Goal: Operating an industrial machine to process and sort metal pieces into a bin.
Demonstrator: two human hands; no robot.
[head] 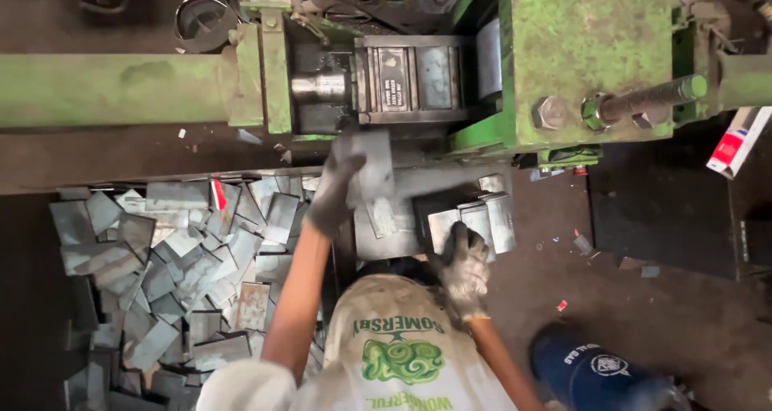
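We saw the left hand, in a dark work glove, closed around a flat grey metal plate and holding it up just in front of the press opening of the green machine. The plate stood tilted, its upper edge reaching past the fingers toward the dark steel die block inside that opening. Just beside this hand, toward the right hand, a second grey plate lay on the machine's bed.

The right hand, in a pale, soiled glove, rested palm down with its fingers curled over the near edge of a small stack of metal plates; we could not tell whether it gripped one or only pressed on them. That stack lay just beyond its fingertips, on a dark tray.

Out past the left forearm, a loose heap of cut metal plates covered the floor, many overlapping at odd angles. Beyond the right hand, well apart, a large bolt and threaded rod stuck out of the machine's green frame, and a red and white carton sat at the far edge.
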